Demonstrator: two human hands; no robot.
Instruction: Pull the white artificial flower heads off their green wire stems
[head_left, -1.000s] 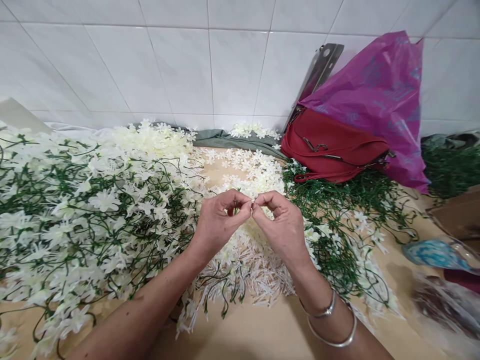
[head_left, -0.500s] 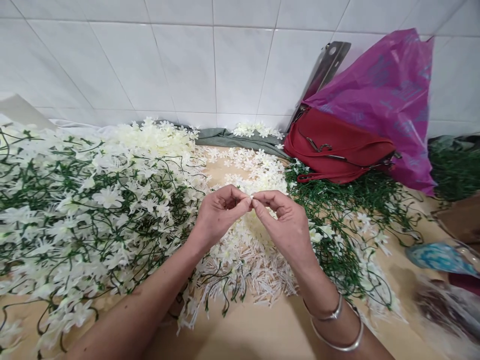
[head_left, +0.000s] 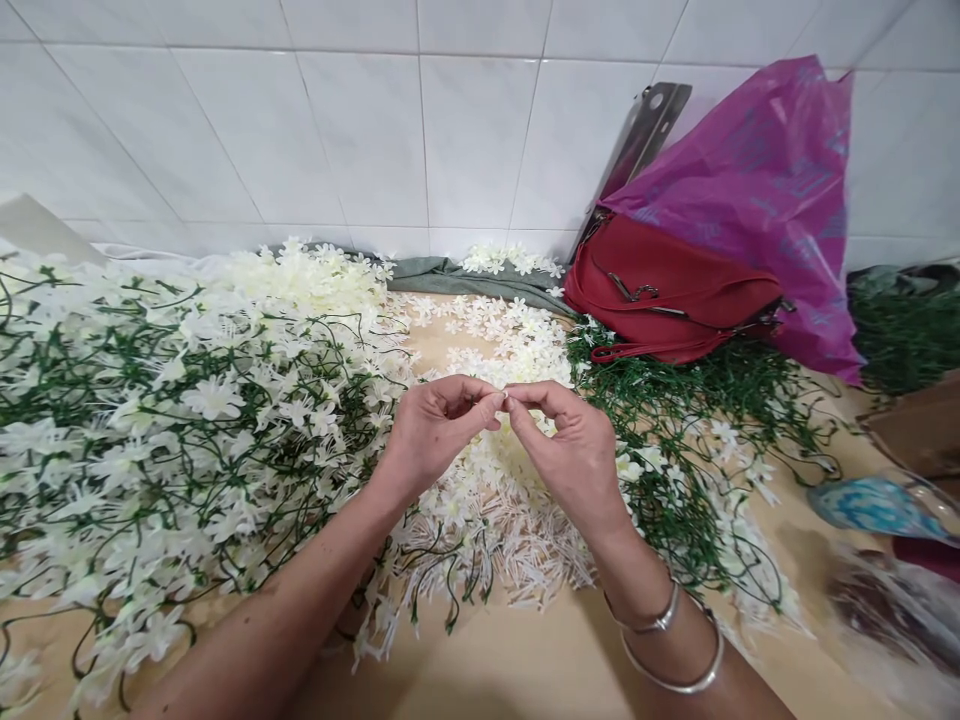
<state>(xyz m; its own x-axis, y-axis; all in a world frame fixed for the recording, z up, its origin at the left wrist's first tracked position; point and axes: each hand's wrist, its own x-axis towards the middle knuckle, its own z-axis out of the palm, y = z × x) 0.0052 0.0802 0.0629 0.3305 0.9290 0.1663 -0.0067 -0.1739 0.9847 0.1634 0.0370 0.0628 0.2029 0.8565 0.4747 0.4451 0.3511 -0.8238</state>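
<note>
Both hands meet fingertip to fingertip above the counter (head_left: 525, 660): left hand (head_left: 435, 430) and right hand (head_left: 574, 450) pinch one tiny white piece (head_left: 505, 397) between them, equally near.

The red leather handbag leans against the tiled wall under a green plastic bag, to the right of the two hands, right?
Not quite: the head view shows the red leather handbag under a purple plastic bag, not a green one. It does sit right of both hands, by the tiled wall.

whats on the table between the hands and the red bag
In the head view, loose white flower heads lie scattered between the hands and the red bag, with green stems beside the bag.
</note>
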